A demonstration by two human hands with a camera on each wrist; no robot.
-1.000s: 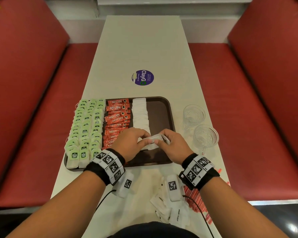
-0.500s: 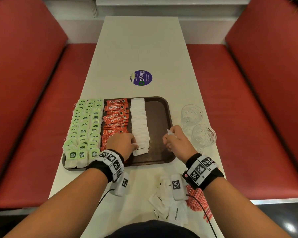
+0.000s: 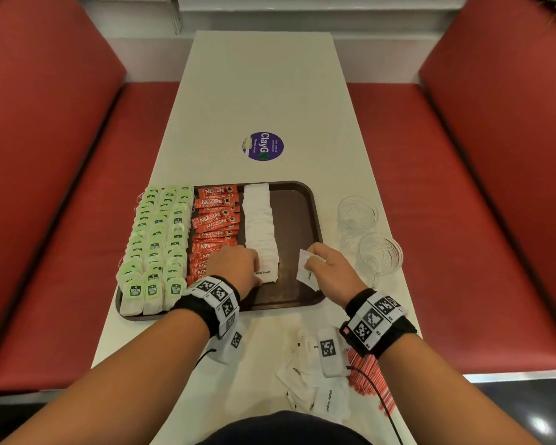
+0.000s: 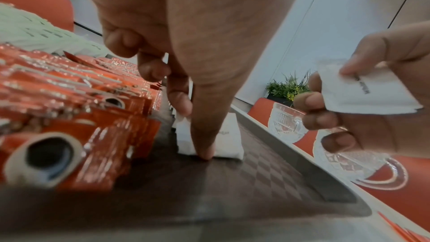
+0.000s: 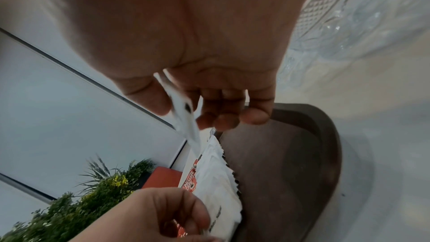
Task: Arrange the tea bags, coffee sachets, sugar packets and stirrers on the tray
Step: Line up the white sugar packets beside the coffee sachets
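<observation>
Sugar column's where we're at. Our left hand [image 3: 238, 268] has its thumb and a fingertip pressed down on the nearest white sugar packet [image 3: 265, 274], pinning the near end of the sugar column [image 3: 259, 226] on the tray [image 3: 305, 200]. Our right hand [image 3: 331, 271] sits just right of it, thumb and curled fingers pinching a small bunch of sugar packets [image 3: 305, 271], two edges showing at least. So the next spot lies left and slightly toward us from those fingers, long axis across the column. Counts: three tea bag columns [image 3: 156, 239], one coffee sachet column [image 3: 215, 226], one sugar column, two glasses [image 3: 357, 215], a loose sugar pile [image 3: 305, 380] and red stirrers [image 3: 366, 374] too bunched to count.
</observation>
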